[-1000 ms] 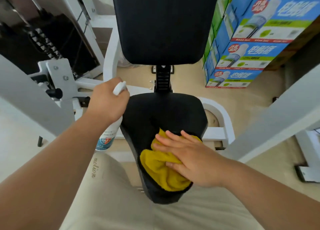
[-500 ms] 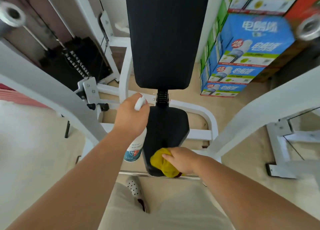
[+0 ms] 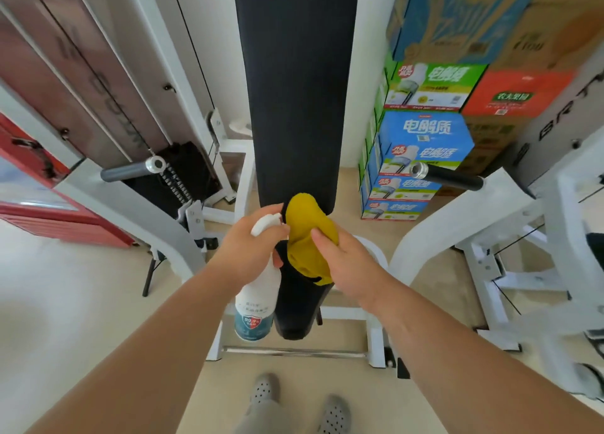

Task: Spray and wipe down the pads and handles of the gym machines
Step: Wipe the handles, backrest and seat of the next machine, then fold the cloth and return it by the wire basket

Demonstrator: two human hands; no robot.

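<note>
Gripping the yellow cloth (image 3: 309,237), the right hand (image 3: 346,263) holds it bunched up in front of the bottom end of the black back pad (image 3: 294,90), just above the seat pad (image 3: 295,306). Right beside it, the left hand (image 3: 248,254) is wrapped round the neck of the white spray bottle (image 3: 256,306), its nozzle almost at the cloth. Out wide, a grey handle (image 3: 130,169) pokes in from the left and a black handle (image 3: 451,177) from the right, with stacked boxes (image 3: 421,146) behind.
</note>
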